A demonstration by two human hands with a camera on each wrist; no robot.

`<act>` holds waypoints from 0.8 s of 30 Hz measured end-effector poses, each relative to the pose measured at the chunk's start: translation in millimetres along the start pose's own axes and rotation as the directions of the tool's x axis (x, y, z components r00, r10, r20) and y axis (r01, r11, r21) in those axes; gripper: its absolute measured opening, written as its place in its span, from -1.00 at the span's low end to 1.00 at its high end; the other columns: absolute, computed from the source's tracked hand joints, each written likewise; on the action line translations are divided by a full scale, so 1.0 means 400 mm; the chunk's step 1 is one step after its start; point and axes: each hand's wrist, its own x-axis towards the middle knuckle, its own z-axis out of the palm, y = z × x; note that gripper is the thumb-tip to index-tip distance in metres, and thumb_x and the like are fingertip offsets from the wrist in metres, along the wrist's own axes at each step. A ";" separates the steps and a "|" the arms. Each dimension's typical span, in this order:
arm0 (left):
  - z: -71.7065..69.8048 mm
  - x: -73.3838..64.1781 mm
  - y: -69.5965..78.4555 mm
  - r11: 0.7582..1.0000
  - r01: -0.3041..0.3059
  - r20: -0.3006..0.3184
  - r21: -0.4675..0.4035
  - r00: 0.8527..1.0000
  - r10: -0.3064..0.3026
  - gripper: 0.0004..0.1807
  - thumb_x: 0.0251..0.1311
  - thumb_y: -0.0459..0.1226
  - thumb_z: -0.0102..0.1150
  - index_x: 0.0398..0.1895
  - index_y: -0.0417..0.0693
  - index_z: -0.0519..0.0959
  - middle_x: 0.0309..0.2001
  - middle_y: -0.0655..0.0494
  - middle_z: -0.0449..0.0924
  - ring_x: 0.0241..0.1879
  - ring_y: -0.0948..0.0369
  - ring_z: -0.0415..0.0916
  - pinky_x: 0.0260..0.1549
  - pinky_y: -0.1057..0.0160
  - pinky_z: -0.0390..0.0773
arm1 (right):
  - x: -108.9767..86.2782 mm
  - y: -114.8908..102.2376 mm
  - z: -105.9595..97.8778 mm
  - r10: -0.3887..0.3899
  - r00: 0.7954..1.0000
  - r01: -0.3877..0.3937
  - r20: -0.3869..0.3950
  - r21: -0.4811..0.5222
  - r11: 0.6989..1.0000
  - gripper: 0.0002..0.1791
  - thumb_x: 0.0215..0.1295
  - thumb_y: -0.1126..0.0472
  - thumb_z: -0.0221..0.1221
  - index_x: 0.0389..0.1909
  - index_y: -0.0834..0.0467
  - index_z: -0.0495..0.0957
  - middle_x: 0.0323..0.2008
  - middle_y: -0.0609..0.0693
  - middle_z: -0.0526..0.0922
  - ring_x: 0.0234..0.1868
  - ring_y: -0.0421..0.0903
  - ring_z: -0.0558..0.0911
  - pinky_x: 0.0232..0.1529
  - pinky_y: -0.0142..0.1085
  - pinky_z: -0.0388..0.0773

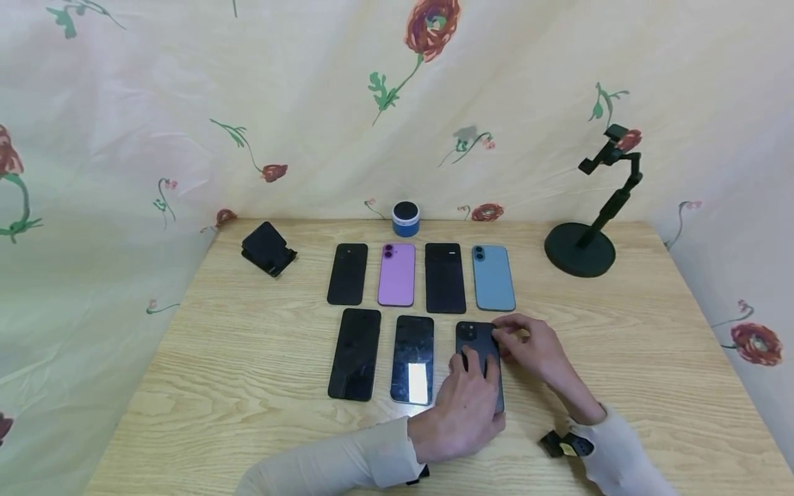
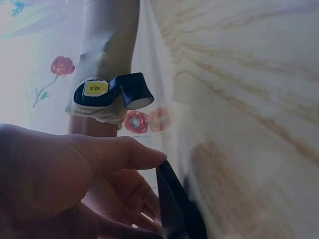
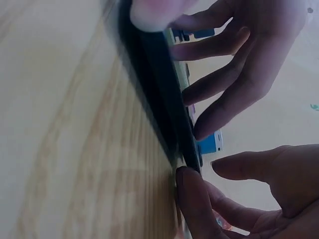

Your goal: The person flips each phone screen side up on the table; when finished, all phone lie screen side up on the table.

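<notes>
A dark smartphone [image 1: 469, 335] lies back up at the right end of the front row, its cameras at the far left corner. Across its back spread the fingers of my left hand [image 1: 462, 417], while the thumb bears on the near end, gripping it. At the far right corner, my right hand [image 1: 538, 350] holds the edge between curled fingers. The right wrist view shows the phone [image 3: 167, 82] edge-on with a dark gap beneath part of it. There a right fingertip [image 3: 189, 186] touches its edge. In the left wrist view the left thumb [image 2: 144, 155] meets the phone's corner.
Two black phones [image 1: 355, 355] [image 1: 412, 344] lie left of the hands. Behind are a black phone [image 1: 347, 274], a purple phone [image 1: 395, 275], another black phone [image 1: 444, 279] and a blue phone [image 1: 494, 279]. A blue speaker [image 1: 406, 224], folded black stand [image 1: 268, 248] and black-armed stand [image 1: 579, 251] stand farther back.
</notes>
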 end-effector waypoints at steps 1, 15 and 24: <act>-0.001 -0.002 -0.001 1.000 0.004 -0.001 -0.020 1.000 -0.004 -0.08 0.31 0.32 0.16 0.59 0.05 0.28 0.47 -0.26 0.34 0.28 -0.06 0.52 0.03 0.29 0.70 | -0.001 -0.001 0.001 -0.004 1.000 0.004 -0.004 0.011 1.000 -0.61 0.55 0.18 0.15 0.22 0.33 0.56 -0.05 0.28 0.68 -0.34 -0.11 0.74 -0.37 -0.38 0.64; -0.004 -0.025 -0.027 0.956 0.022 -0.045 -0.292 0.998 -0.036 -0.03 0.24 0.24 0.26 0.63 0.08 0.20 0.47 -0.17 0.28 0.27 -0.03 0.46 -0.10 0.19 0.76 | -0.008 -0.013 -0.006 0.007 1.000 -0.010 0.018 0.198 0.980 -0.61 0.60 0.30 -0.01 0.33 0.36 0.45 -0.02 0.38 0.66 -0.39 -0.14 0.70 -0.40 -0.30 0.71; -0.005 -0.027 -0.041 0.928 0.030 -0.031 -0.372 0.999 -0.044 0.01 0.19 0.23 0.30 0.65 0.18 0.13 0.41 -0.08 0.29 0.15 0.07 0.42 -0.15 0.20 0.71 | -0.014 -0.022 -0.007 -0.004 0.999 -0.006 0.040 0.239 0.971 -0.59 0.59 0.32 -0.04 0.36 0.35 0.40 -0.10 0.34 0.71 -0.41 -0.13 0.69 -0.41 -0.28 0.70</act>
